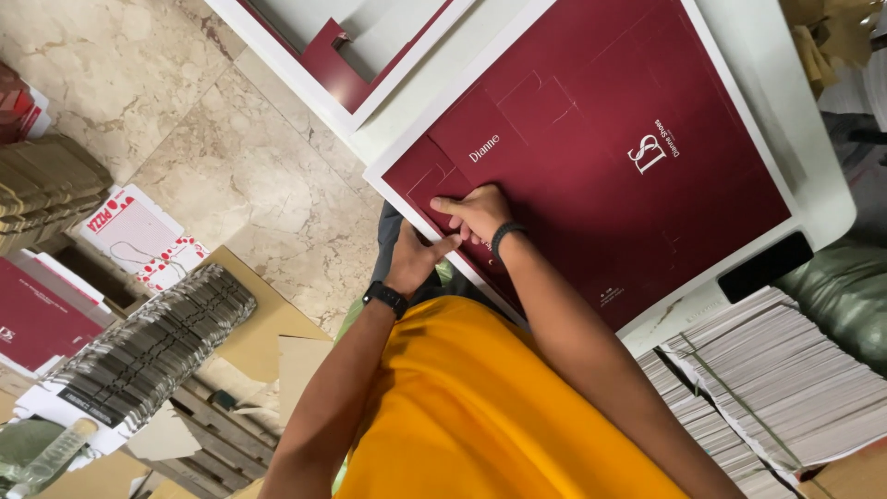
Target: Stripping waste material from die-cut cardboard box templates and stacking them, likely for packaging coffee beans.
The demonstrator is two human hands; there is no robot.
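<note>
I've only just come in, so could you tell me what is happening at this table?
A person in an orange shirt is working at the near corner of a large dark red die-cut cardboard sheet that lies flat on a white table. The right hand presses its fingers on the sheet's edge, and the left hand grips the same corner from below. A stack of flat sheets sits beside the table.

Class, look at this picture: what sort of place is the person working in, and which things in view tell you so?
Probably a box-making or print-finishing workshop. A large dark red printed card sheet with cut lines lies on a white table, a stack of flat grey card blanks sits on the floor, and bundles of white sheets stand beside the table.
</note>
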